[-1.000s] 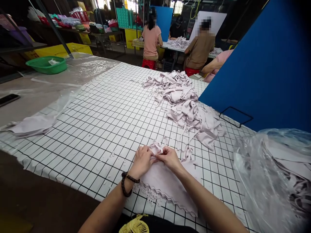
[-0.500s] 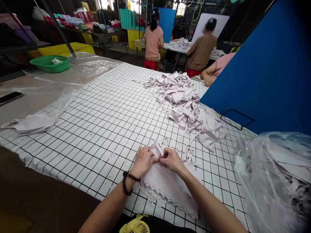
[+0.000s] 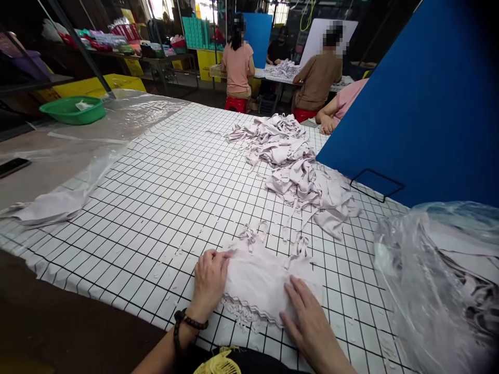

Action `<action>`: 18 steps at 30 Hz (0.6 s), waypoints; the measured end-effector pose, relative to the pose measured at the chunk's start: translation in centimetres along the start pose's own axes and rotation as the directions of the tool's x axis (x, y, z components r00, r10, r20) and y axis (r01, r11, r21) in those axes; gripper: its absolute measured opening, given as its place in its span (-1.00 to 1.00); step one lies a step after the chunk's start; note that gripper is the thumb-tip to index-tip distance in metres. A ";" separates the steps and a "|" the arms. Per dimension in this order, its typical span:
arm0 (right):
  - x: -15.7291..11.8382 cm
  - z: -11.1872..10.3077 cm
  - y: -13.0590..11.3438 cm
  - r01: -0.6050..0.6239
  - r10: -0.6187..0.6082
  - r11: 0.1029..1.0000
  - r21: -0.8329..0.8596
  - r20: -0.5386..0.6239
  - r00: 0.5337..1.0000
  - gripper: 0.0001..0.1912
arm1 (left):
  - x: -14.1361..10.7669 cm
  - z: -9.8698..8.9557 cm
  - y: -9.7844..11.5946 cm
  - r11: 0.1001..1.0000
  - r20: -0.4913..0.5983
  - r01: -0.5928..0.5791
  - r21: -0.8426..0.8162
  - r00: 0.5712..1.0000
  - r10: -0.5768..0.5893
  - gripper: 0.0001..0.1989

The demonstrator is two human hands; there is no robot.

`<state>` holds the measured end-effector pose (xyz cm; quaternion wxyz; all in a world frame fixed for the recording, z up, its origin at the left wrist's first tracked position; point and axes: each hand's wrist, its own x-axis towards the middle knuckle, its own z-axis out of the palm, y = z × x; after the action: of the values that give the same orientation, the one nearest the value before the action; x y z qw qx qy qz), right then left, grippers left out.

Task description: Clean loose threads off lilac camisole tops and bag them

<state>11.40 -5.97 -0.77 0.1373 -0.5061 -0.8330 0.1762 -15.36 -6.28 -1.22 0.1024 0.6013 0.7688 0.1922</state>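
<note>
A pale lilac strappy top (image 3: 259, 275) lies flat before me on the table, its thin looped straps pointing away and its wavy hem towards me. The wavy edges at the hem look layered, as if several pieces lie stacked. At the left edge of the top, my left hand (image 3: 210, 283) has its fingers curled in, with thumb and forefinger closed on the fabric. My right hand (image 3: 310, 319) is open, fingers stretched over the lower right of the top. Small fabric scraps (image 3: 244, 314) lie along the hem.
A heap of lilac garments (image 3: 296, 161) lies further back, beside a blue panel (image 3: 409, 114) with a black wire stand (image 3: 376, 184). A clear plastic bag (image 3: 413, 280) is at right. Left are another garment (image 3: 50, 208), a phone (image 3: 13, 166) and a green basin (image 3: 72, 111). Co-workers sit beyond.
Both hands have parted from the straps at the top's upper edge. My left hand moved left and down; my right moved down and flattened. The view shifted slightly.
</note>
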 end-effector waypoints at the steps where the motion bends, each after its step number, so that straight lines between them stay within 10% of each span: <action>1: -1.5 0.8 0.6 0.035 -0.035 0.996 -0.079 0.001 0.999 -0.47 | -0.2 0.1 -0.4 1.000 -0.001 0.009 0.022 1.000 -0.009 -0.74; 11: -4.7 0.5 4.6 0.136 -0.123 0.960 -0.245 0.068 0.990 -0.37 | 1.3 -0.9 -1.9 0.976 0.014 -0.080 -0.204 0.996 0.084 -0.63; 18: -2.7 -0.9 3.2 -0.399 0.352 0.867 -0.298 -0.199 0.914 -0.69 | 4.5 -1.2 -2.0 0.974 0.215 -0.144 -0.175 0.960 0.181 -0.64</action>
<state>15.54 -6.90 -1.45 0.0702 -0.6856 -0.7243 0.0210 -18.79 -2.56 -0.68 0.2217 0.6707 0.6820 0.1893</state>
